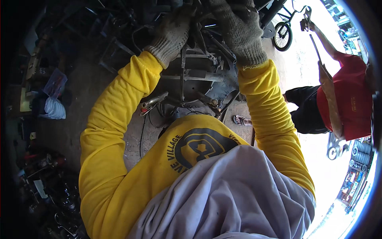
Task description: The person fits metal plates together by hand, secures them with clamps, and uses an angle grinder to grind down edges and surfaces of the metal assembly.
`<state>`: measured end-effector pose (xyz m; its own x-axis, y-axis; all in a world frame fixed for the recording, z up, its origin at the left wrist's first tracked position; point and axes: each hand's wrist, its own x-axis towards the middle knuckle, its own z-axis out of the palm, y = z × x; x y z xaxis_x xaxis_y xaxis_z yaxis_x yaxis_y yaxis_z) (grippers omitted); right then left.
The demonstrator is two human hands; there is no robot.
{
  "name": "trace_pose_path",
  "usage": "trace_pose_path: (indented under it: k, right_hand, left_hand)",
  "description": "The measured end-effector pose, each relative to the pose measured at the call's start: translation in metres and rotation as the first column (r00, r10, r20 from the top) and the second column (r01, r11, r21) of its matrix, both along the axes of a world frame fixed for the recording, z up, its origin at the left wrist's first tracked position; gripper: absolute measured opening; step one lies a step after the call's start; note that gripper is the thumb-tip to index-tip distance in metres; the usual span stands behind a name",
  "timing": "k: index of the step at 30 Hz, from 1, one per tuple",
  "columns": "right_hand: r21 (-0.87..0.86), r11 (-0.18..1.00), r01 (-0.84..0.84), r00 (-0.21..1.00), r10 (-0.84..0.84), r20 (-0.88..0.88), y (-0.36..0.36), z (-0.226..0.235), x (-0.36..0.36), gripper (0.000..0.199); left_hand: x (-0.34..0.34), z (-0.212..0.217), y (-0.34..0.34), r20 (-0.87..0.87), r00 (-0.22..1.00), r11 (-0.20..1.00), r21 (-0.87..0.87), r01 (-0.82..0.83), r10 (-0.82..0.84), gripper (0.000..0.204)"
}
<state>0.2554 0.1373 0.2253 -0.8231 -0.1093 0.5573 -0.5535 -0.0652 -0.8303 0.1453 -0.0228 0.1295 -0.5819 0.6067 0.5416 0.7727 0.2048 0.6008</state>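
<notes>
Both my hands wear greyish knitted work gloves and reach up into a dark metal vehicle frame [191, 76] with tubes and bars. My left hand [174, 32] is closed among the dark parts at the top; what its fingers grip is hidden in shadow. Beside it on the right, my right hand [241, 34] lies against the upper metalwork, its fingertips cut off by the picture's upper edge. Between and below my wrists hang an upright rod [183, 75] and a round dark housing [191, 89]. Yellow sleeves cover my forearms.
At the right stands a person in a red shirt [350, 97], holding a long thin object [315, 49]. A small bicycle wheel [283, 36] is behind. A cable [142, 137] runs over the floor. Parts and tools [43, 167] crowd the dark left side, near a pale bag [54, 108].
</notes>
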Motion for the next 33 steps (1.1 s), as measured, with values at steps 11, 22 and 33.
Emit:
trace_pose_path:
  k: [11,22,33]
  right_hand:
    - [-0.104,0.961,0.258,0.950,-0.233,0.209,-0.064,-0.006,-0.068,0.056]
    - [-0.269,0.953,0.141,0.914,-0.021,0.406,-0.029,-0.076,-0.138,0.057]
    - [0.832,0.506,0.226,0.860,-0.505,0.073,-0.026,-0.143,-0.162,0.067]
  left_hand:
    - [-0.096,-0.046,-0.018,0.786,0.348,0.848,0.396,0.353,-0.512,0.038]
    - [-0.084,-0.084,-0.064,-0.161,0.953,0.965,-0.095,0.244,-0.257,0.034]
    - [-0.067,-0.096,-0.061,0.497,0.841,0.963,-0.037,0.267,-0.214,0.034]
